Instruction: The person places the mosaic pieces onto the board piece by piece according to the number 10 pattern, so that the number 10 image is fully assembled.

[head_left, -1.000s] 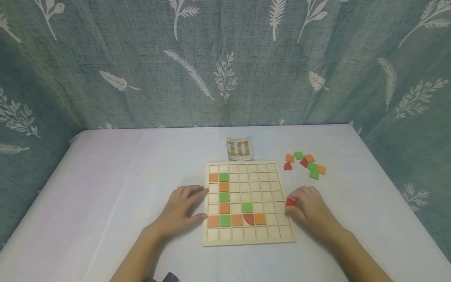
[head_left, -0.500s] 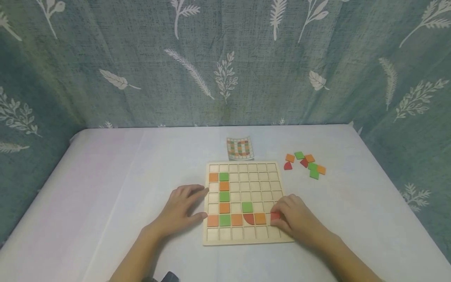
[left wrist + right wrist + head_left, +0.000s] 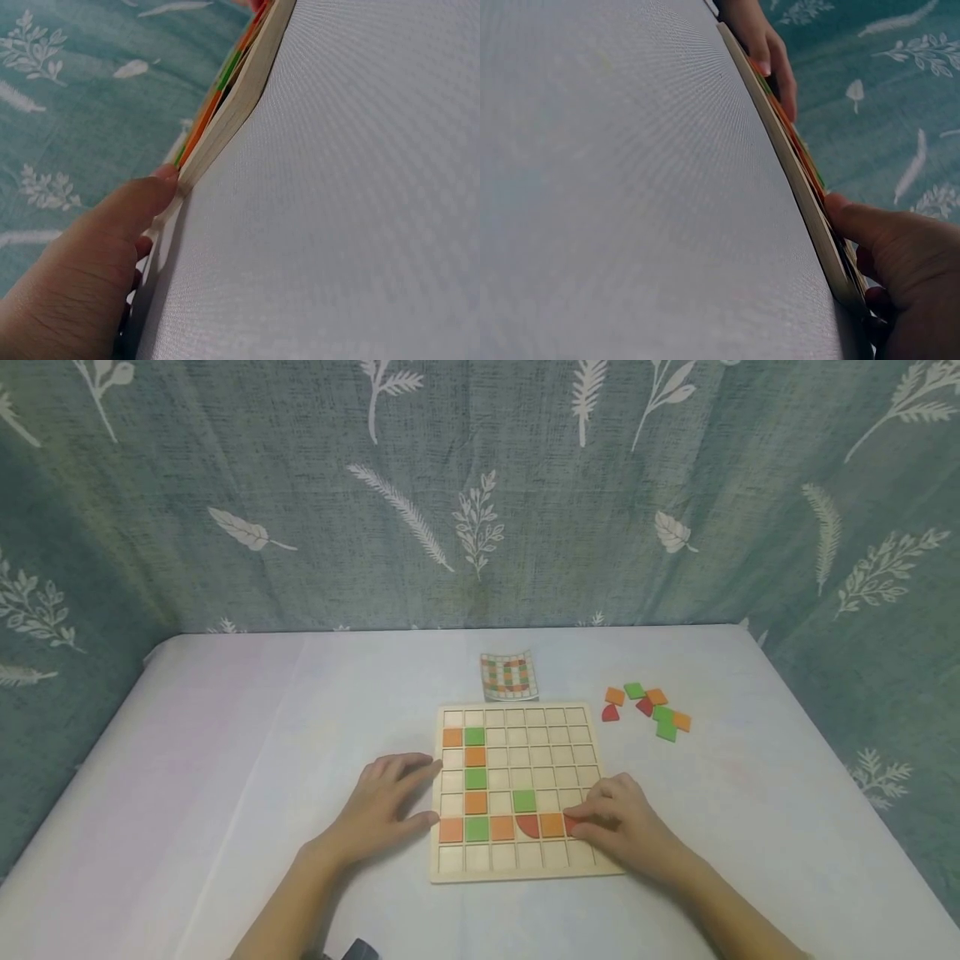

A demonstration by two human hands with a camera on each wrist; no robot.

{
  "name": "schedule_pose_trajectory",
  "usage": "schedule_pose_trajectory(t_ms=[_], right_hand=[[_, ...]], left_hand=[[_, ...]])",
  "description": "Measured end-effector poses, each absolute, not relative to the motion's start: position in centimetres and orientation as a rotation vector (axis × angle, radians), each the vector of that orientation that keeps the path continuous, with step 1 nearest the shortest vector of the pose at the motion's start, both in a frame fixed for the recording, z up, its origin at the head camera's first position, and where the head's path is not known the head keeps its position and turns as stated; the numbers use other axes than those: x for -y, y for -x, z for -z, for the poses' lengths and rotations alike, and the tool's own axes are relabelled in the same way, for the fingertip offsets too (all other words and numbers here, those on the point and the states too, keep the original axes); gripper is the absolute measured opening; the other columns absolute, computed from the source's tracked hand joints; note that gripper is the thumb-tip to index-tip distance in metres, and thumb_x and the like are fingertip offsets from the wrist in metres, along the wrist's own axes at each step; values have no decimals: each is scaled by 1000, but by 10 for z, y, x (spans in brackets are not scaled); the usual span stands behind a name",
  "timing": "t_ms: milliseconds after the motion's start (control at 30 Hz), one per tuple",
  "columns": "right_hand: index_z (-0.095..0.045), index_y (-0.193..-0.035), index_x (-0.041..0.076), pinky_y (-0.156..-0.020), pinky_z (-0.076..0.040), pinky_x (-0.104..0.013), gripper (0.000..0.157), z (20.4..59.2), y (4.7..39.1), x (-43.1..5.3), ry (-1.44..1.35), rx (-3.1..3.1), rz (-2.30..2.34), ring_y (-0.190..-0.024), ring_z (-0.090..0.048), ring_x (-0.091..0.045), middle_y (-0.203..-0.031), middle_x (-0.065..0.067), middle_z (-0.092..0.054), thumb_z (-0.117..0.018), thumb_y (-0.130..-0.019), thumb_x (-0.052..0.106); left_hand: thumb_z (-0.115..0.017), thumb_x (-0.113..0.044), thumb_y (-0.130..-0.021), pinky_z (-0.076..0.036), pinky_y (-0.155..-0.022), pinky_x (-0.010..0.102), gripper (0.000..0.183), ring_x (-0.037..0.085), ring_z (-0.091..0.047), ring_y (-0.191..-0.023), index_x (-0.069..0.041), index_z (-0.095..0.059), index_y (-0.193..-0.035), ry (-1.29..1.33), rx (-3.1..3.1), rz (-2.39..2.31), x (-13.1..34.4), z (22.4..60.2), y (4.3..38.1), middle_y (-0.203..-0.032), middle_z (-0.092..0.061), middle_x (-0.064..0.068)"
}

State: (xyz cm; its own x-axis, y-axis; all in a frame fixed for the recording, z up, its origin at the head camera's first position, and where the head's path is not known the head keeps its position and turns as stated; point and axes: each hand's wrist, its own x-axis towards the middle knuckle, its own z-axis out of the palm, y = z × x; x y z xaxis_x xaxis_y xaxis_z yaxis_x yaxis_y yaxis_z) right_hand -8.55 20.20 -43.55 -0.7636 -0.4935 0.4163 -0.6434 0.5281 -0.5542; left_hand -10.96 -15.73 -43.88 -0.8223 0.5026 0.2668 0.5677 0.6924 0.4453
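Since the earlier frame, right hand (image 3: 626,828) has travelled from the board's right edge inward to the bottom rows. Its fingers pinch a red tile (image 3: 572,824), which sits at the fingertips, just right of the orange tile (image 3: 552,824). Left hand (image 3: 386,806) rests with fingers spread and straight, tips touching the board (image 3: 517,868) at its left edge. Board holds orange, green and red tiles; loose tiles (image 3: 651,710) lie well beyond the right fingers.

Two bare forearms — no sleeves, bare hands (image 3: 382,806).
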Motion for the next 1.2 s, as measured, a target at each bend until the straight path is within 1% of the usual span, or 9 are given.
schedule_pose_trajectory(t_ms=[167,367,467,633,800,900,1000,1100,1200], right_hand=[[-76,-95,21,-72,-28,-23,22,433,83,-200,-869,2669,-1089,-84,-34,-4,-84,18,-55,-79,-74,18],[-74,-101,21,-69,-34,-23,24,429,84,-204,-625,2795,-1181,-86,-36,-7,-89,16,-57,-77,-78,22],[-74,-102,20,-68,-36,-24,25,428,88,-208,-502,2802,-1185,-86,-37,-8,-91,13,-56,-77,-78,21],[-75,-102,16,-66,-37,-24,26,426,96,-217,-416,2734,-1165,-87,-37,-8,-92,7,-56,-79,-75,16],[-74,-102,10,-68,-37,-24,30,425,108,-232,-356,2674,-970,-90,-38,-9,-91,1,-55,-80,-73,10],[-73,-104,8,-72,-38,-29,31,422,115,-242,-267,2693,-887,-95,-41,-16,-96,-5,-57,-80,-74,11],[-68,-113,8,-77,-42,-37,36,417,119,-251,-94,2783,-916,-104,-41,-25,-107,-10,-55,-76,-80,21],[-63,-121,7,-83,-42,-46,42,412,123,-261,47,2839,-970,-112,-39,-33,-116,-15,-53,-71,-85,26],[-63,-120,4,-85,-39,-51,42,412,129,-272,99,2828,-984,-114,-37,-38,-118,-20,-52,-70,-85,26]], left_hand=[[-66,-39,-83,-29,-99,48,60,27,-40,-122,-15,-52,-135,873,2795,807,157,439,110,-132,-49,5],[-66,-41,-84,-28,-100,46,61,26,-39,-124,-16,-51,-137,868,2818,821,156,439,110,-133,-48,4],[-65,-41,-83,-29,-100,46,61,26,-39,-124,-16,-51,-137,868,2816,822,156,439,110,-133,-49,4],[-66,-40,-82,-29,-99,47,60,26,-40,-122,-15,-52,-135,873,2794,814,156,440,111,-132,-49,4],[-66,-40,-83,-29,-99,47,60,26,-39,-122,-16,-52,-136,882,2785,815,156,441,111,-132,-49,5],[-66,-40,-83,-30,-98,49,59,28,-41,-121,-15,-53,-135,882,2772,810,156,441,111,-132,-50,6],[-66,-39,-82,-31,-98,50,59,29,-42,-120,-14,-54,-134,874,2759,803,157,441,110,-130,-51,7],[-66,-40,-82,-31,-98,50,60,29,-42,-120,-14,-54,-134,877,2759,801,158,441,110,-131,-51,7],[-66,-41,-83,-31,-98,49,60,28,-41,-121,-14,-53,-135,882,2763,790,158,441,110,-131,-50,6]])
